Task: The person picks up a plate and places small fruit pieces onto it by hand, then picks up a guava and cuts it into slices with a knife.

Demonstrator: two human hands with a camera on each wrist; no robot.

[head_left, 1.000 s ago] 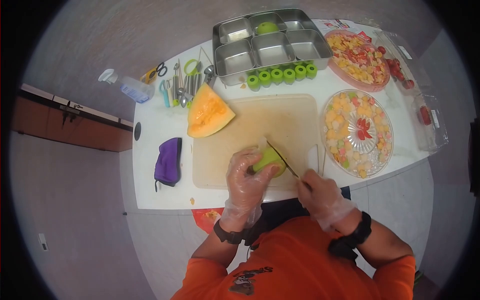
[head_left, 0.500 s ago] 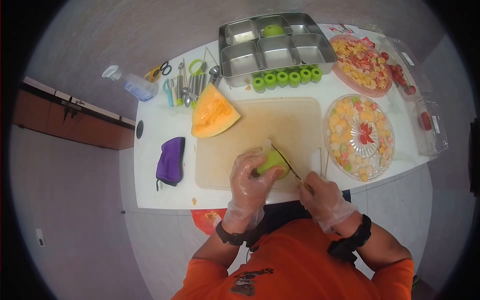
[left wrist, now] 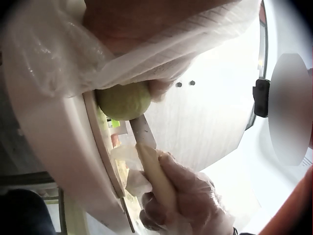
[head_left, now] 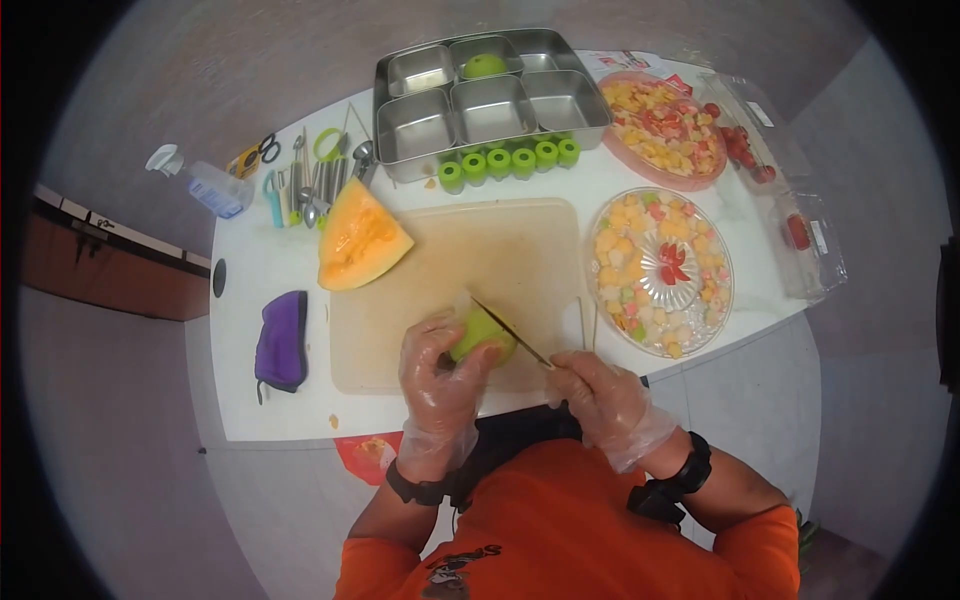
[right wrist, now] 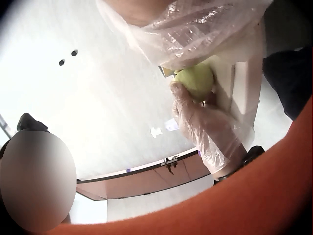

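In a clear plastic glove, my left hand (head_left: 436,378) grips a round pale-green fruit (head_left: 478,338), fingers on its far side and thumb on the near side. The fruit is over the front of the cutting board (head_left: 490,245). My right hand (head_left: 606,400), gloved too, holds a knife (head_left: 512,330) by its pale handle (left wrist: 157,178). The blade lies against the fruit's right side, slanting away to the left; in the left wrist view the fruit (left wrist: 124,100) hides its tip. A wedge of orange-fleshed melon (head_left: 362,238) rests on the board's far left corner.
A steel tray of compartments (head_left: 392,172) stands at the back, several green-topped cutters (head_left: 498,163) before it. Right are a glass platter (head_left: 668,284) and a pink dish (head_left: 612,140), both of cut fruit. Left lie metal tools (head_left: 318,180), a spray bottle (head_left: 215,188) and a purple pouch (head_left: 282,342).
The head view has swung, so the whole scene sits further left. Both hands keep their holds, and the knife stays against the fruit with little visible movement.
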